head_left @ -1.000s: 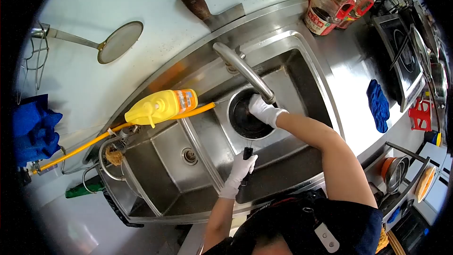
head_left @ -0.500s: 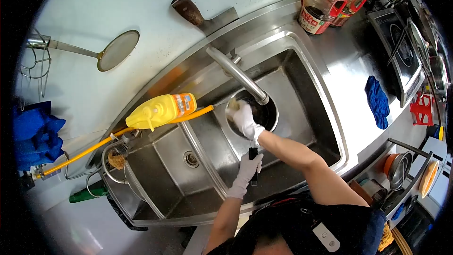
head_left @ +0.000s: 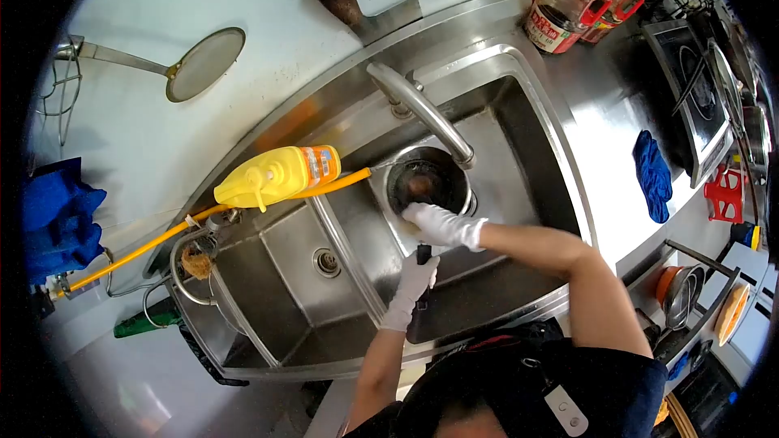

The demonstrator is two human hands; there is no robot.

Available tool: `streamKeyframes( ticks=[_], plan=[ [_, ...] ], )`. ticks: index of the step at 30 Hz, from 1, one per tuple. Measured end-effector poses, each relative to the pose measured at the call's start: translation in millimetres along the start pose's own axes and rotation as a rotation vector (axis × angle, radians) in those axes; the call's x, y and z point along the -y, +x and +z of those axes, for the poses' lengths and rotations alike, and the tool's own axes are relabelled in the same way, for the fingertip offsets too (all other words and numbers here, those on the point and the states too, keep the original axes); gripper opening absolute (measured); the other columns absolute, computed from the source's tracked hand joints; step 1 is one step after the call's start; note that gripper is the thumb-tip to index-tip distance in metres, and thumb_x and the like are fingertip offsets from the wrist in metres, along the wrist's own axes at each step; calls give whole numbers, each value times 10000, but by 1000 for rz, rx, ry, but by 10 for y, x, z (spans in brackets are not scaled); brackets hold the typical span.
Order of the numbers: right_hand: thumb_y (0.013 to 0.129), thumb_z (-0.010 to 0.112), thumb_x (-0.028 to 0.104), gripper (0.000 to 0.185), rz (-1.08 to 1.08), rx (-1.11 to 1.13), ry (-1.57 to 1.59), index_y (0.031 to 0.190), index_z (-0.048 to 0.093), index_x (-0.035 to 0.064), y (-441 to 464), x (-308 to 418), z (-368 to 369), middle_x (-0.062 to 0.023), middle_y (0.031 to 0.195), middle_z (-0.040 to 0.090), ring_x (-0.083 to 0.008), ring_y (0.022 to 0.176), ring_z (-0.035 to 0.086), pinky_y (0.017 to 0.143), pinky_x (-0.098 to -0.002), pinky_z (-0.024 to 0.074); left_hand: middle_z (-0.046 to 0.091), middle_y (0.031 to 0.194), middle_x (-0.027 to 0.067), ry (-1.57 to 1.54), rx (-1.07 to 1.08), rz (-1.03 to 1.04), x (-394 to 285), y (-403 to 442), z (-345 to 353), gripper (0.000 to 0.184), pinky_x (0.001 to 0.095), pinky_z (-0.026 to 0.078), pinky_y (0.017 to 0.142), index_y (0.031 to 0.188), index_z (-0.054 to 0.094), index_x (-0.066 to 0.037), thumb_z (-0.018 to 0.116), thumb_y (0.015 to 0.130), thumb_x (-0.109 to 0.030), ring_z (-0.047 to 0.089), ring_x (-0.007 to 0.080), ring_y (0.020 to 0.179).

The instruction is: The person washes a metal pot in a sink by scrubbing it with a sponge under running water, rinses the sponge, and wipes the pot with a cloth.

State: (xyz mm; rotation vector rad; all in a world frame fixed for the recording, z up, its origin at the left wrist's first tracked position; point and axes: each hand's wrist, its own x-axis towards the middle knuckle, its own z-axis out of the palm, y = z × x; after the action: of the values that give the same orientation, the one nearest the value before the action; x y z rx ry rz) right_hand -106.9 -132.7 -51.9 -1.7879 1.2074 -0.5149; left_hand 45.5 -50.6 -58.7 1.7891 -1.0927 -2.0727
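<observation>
A round metal pot with a dark, wet inside sits in the right basin under the faucet. My left hand, in a white glove, is wrapped round the pot's black handle on the near side. My right hand, also gloved in white, is at the pot's near rim with its fingers curled over the edge. What those fingers hold, if anything, is hidden.
A yellow jug and a yellow hose lie across the left side of the sink. A cleaver stands behind the rim. Sauce bottles and a blue cloth are on the right counter.
My right hand has come from the far left inside of the pot back to its near rim. The pot has shifted slightly. My left hand keeps its hold on the handle.
</observation>
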Motion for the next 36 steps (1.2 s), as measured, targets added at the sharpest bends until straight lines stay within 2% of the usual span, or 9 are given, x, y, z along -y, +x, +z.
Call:
streamKeyframes(
  ticks=[4, 12, 18, 21, 25, 27, 29, 34, 36],
  plan=[
    [806, 598, 234, 270, -38, 338, -240, 927, 618, -6, -103, -441, -411, -209, 857, 611, -368, 797, 621, 718, -435, 495, 481, 529, 15, -86, -23, 4, 46, -24, -89, 122, 259, 360, 361, 769, 502, -36, 595, 835, -81, 447, 100, 393],
    [728, 515, 106, 163, -374, -296, -1164, 786, 620, -4, 342, -927, -43, -156, 788, 596, -257, 717, 598, 670, -337, 487, 498, 544, 5, 152, -170, 62, 144, -83, -79, 116, 249, 359, 382, 859, 572, -27, 623, 819, -124, 452, 80, 405],
    [797, 542, 152, 217, 361, 127, 15, 932, 639, 13, 152, -625, 236, -134, 845, 661, -276, 760, 624, 712, -355, 488, 516, 567, 3, 394, -164, 247, 358, 40, -88, 144, 268, 382, 422, 833, 562, -16, 636, 810, -138, 476, 89, 441],
    [810, 583, 143, 213, 541, 35, 1043, 979, 609, 16, -51, -182, 47, -48, 722, 583, -120, 690, 529, 641, -270, 442, 637, 759, 159, 500, -96, 104, 284, 9, -68, 304, 383, 478, 692, 974, 586, -7, 633, 793, -246, 616, 296, 717],
    [806, 584, 138, 196, -266, -225, -59, 952, 621, 12, -520, -339, 133, -68, 756, 599, -224, 725, 610, 714, -289, 495, 573, 621, 57, 302, -85, 38, 159, -46, -100, 225, 295, 435, 480, 938, 593, -15, 634, 809, -195, 535, 144, 495],
    [724, 590, 144, 177, -394, 10, -504, 828, 601, 1, -711, -628, -125, -107, 719, 573, -251, 658, 604, 636, -317, 503, 527, 587, 16, 289, -103, 69, 226, -39, -119, 181, 263, 390, 417, 909, 593, -19, 630, 818, -172, 475, 83, 446],
    [645, 561, 80, 130, -245, -21, -862, 733, 558, -16, -739, -895, -116, -125, 683, 528, -196, 497, 530, 450, -301, 440, 531, 590, 22, 333, -97, 54, 235, -56, -126, 178, 270, 399, 424, 899, 593, -18, 629, 818, -173, 481, 88, 450],
    [693, 532, 101, 139, -362, -272, -665, 766, 611, 13, -234, -740, -377, -99, 799, 586, -245, 854, 562, 697, -335, 479, 536, 603, 14, 394, -79, 168, 350, -35, -145, 151, 254, 391, 409, 905, 587, -27, 622, 823, -148, 477, 85, 445],
    [705, 522, 88, 169, -301, -359, -1181, 802, 606, -23, -150, -875, -160, -139, 800, 597, -257, 804, 579, 669, -336, 484, 528, 599, 8, 376, -70, 172, 260, -80, -165, 131, 248, 379, 398, 884, 573, -30, 618, 827, -138, 470, 84, 437]
  ],
)
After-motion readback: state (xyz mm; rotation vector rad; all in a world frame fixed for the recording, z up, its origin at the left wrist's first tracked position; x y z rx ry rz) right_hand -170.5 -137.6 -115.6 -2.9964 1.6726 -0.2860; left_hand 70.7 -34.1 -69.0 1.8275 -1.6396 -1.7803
